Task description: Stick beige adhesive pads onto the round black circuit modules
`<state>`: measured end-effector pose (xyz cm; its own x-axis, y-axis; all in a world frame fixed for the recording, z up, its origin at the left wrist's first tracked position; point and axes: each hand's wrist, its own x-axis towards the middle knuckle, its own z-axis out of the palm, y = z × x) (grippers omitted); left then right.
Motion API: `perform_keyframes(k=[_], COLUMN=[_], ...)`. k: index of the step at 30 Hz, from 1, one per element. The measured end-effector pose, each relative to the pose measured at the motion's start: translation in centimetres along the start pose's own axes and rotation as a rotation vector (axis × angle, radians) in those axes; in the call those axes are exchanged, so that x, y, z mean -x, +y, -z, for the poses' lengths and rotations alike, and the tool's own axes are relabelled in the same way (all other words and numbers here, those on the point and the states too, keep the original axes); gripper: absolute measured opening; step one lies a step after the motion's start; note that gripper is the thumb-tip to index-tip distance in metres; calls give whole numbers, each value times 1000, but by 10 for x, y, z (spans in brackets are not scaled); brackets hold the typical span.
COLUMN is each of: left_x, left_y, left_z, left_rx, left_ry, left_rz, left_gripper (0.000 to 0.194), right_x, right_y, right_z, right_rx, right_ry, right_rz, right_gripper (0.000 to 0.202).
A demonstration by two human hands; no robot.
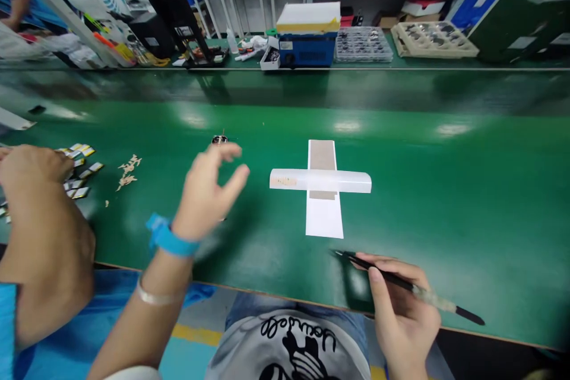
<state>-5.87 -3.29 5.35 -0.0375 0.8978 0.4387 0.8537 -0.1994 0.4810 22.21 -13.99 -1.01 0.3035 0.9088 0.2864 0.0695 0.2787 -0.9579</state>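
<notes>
My left hand [207,190] hangs above the bench, fingers apart and holding nothing. A small round metallic object [219,139] sits just beyond its fingertips, partly covered by them. In my right hand [403,309] is a slim black pointed tool, tweezers by its look [392,278], with a pale wrapped section near its rear. Its tip points left, below a white paper strip [324,218] with a greyish-brown upper section. Across that strip lies a translucent white curved strip [351,181] with faint orange marks at its left end. Neither hand touches the strips.
Another person's arm [44,237] reaches in at left over several small flat yellow-edged pieces [80,184]. Tan scraps [128,172] lie beside them. Along the back stand a blue box [307,49], a clear compartment tray [363,44], a beige tray [434,40] and a black stand [180,21].
</notes>
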Motion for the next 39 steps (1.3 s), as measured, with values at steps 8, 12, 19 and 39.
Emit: perform_keyframes(k=[8, 12, 19, 39], left_x=[103, 98, 103, 100], left_y=[81, 67, 59, 72], left_z=[-59, -61, -62, -57], left_rx=[455, 400, 386, 408], left_ry=[-477, -581, -484, -663], left_rz=[-60, -138, -210, -150], left_gripper=[38, 30, 12, 25], right_x=[8, 8, 0, -32], right_y=[8, 11, 7, 3], right_z=[1, -3, -12, -18], right_rx=[-228, -193, -160, -255], right_ry=[-113, -176, -179, -295], right_rz=[-129, -165, -199, -459], right_gripper=[12, 12, 18, 31])
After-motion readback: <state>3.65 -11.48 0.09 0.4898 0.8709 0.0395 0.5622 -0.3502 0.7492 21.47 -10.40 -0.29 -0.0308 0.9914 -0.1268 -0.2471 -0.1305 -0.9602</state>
